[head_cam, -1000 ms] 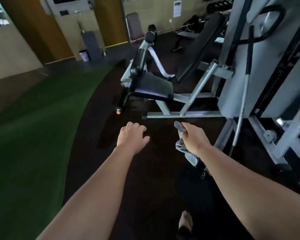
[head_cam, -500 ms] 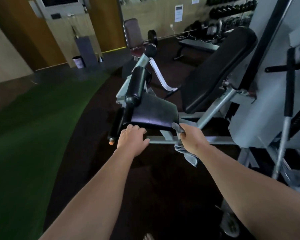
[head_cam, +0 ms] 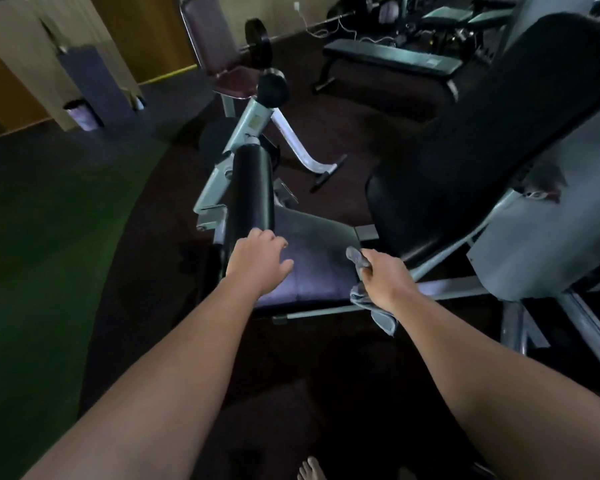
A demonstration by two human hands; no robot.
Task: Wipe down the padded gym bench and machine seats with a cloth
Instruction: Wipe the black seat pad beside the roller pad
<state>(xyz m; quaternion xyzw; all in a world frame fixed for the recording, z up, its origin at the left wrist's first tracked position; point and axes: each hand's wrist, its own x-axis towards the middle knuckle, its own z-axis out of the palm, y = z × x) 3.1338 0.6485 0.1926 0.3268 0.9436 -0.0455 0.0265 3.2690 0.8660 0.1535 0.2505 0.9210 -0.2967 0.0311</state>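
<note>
Right hand (head_cam: 387, 280) gripped the grey cloth (head_cam: 378, 311), fingers clamped, at the machine seat (head_cam: 321, 252) edge. Left hand (head_cam: 257, 263) hovered over the seat, fingers loosely apart, a black roller pad (head_cam: 253, 187) just beyond. The backrest (head_cam: 482, 143) loomed right.

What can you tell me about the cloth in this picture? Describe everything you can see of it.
The cloth is grey, soft and crumpled, like a small towel. The right hand grips it bunched: one end pokes up past the fingers, the rest hangs limp below the wrist. It sits at the right edge of the machine seat; whether it touches the pad cannot be told.
</note>
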